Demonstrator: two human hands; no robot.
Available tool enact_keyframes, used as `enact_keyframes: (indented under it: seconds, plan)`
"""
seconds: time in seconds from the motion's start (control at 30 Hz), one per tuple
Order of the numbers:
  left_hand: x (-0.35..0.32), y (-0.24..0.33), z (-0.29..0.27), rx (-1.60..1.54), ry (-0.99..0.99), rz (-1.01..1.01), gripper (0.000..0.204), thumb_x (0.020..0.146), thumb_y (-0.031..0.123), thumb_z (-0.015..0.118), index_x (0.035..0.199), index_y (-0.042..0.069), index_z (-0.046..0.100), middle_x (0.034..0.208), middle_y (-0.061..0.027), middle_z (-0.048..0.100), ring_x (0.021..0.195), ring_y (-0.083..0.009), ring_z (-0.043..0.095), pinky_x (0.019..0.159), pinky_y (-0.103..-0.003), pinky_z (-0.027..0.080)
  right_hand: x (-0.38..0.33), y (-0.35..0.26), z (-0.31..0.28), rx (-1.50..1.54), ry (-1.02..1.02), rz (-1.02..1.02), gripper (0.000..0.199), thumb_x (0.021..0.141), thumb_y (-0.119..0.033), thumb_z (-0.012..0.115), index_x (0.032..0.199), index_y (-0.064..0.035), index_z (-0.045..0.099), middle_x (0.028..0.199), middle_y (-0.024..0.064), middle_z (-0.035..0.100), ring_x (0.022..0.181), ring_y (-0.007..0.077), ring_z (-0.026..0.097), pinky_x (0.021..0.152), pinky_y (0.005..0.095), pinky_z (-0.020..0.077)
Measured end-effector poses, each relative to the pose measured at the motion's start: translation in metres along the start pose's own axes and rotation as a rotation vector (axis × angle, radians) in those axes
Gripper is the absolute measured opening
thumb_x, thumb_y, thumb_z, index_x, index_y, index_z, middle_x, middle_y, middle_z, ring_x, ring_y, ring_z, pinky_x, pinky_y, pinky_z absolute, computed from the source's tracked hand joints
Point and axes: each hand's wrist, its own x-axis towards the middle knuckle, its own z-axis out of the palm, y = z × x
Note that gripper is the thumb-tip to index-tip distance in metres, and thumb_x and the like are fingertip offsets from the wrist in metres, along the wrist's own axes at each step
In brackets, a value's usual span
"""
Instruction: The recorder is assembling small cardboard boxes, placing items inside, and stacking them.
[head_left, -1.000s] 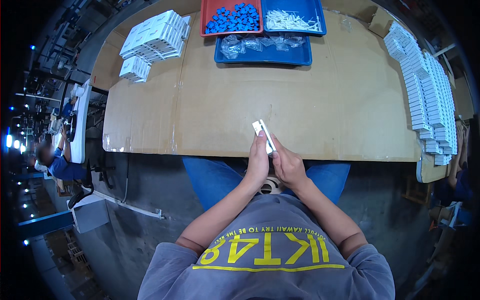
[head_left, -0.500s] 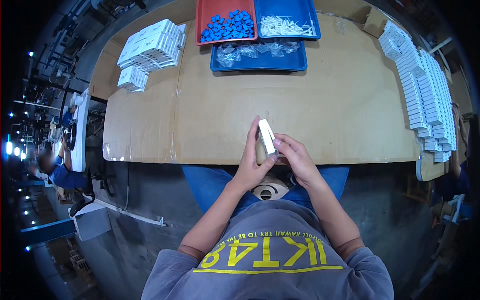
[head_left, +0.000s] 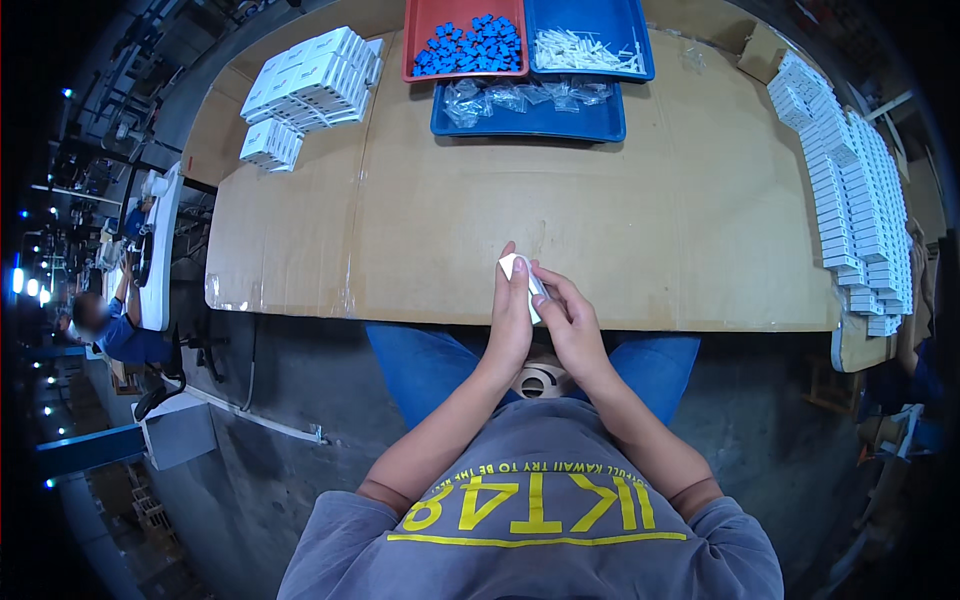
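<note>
Between my two hands, above the near edge of the cardboard-covered table, is a small white box (head_left: 536, 286). My left hand (head_left: 511, 322) is closed along its left side, with the thumb lying over its upper end. From the right, my right hand (head_left: 573, 328) grips the box, thumb and fingers pressed to its side. Much of the box is covered by my fingers, so I cannot tell whether its flap is open or closed.
Beyond my hands lie a red tray (head_left: 409, 40) of blue plastic pieces, a blue tray (head_left: 650, 50) of white sticks and a blue tray (head_left: 520, 124) of clear plastic bags. White boxes (head_left: 310, 80) are stacked at far left, more boxes (head_left: 850, 190) at right.
The box has turned and sits lower between my palms. My left thumb has moved up over its end, and both hands have drawn closer together.
</note>
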Motion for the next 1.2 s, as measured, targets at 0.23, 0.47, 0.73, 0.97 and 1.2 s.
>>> enact_keyframes:
  seconds: [0.23,0.47,0.73,0.97,1.2]
  plan:
    - [-0.015,0.005,0.009,-0.247,0.037,0.11,0.069,0.115,0.042,0.038,0.169,0.007,0.013,0.162,-0.0235,0.037,0.149,-0.0306,0.039,0.123,-0.039,0.03,-0.008,-0.008,0.01,-0.233,-0.012,-0.205,0.045,0.102,-0.011,0.066,0.145,0.003,0.059,0.156,0.022,0.053,0.147,0.0299,0.048,0.12,0.0385,0.0375]
    - [-0.022,0.009,0.01,-0.077,0.04,0.283,0.073,0.114,0.054,0.031,0.166,0.003,0.02,0.156,-0.0182,0.047,0.146,-0.0272,0.045,0.123,-0.038,0.032,-0.019,-0.015,0.015,-0.363,-0.025,-0.302,0.047,0.105,-0.012,0.061,0.148,0.0043,0.054,0.158,0.0269,0.049,0.147,0.0358,0.048,0.119,0.039,0.0396]
    - [-0.026,0.006,0.011,-0.128,-0.029,0.395,0.076,0.112,0.058,0.032,0.163,0.002,0.026,0.152,-0.0183,0.049,0.144,-0.0267,0.046,0.122,-0.038,0.034,-0.027,-0.015,0.016,-0.568,-0.017,-0.528,0.047,0.108,-0.009,0.051,0.15,0.0107,0.047,0.155,0.0339,0.047,0.144,0.0459,0.048,0.117,0.0446,0.0429]
    - [-0.027,0.003,0.009,-0.123,-0.064,0.416,0.078,0.112,0.059,0.033,0.162,0.001,0.024,0.151,-0.0184,0.048,0.144,-0.0269,0.046,0.122,-0.039,0.033,-0.029,-0.015,0.017,-0.61,0.007,-0.58,0.045,0.108,-0.009,0.051,0.149,0.011,0.048,0.154,0.0346,0.048,0.14,0.0461,0.052,0.112,0.0447,0.0485]
    - [-0.021,-0.002,0.003,-0.125,-0.088,0.396,0.079,0.111,0.061,0.032,0.165,0.003,0.021,0.155,-0.0181,0.044,0.146,-0.0279,0.043,0.122,-0.041,0.033,-0.03,-0.013,0.019,-0.568,-0.018,-0.48,0.046,0.109,-0.011,0.05,0.151,0.0085,0.047,0.158,0.0323,0.044,0.145,0.0436,0.048,0.116,0.0439,0.0445]
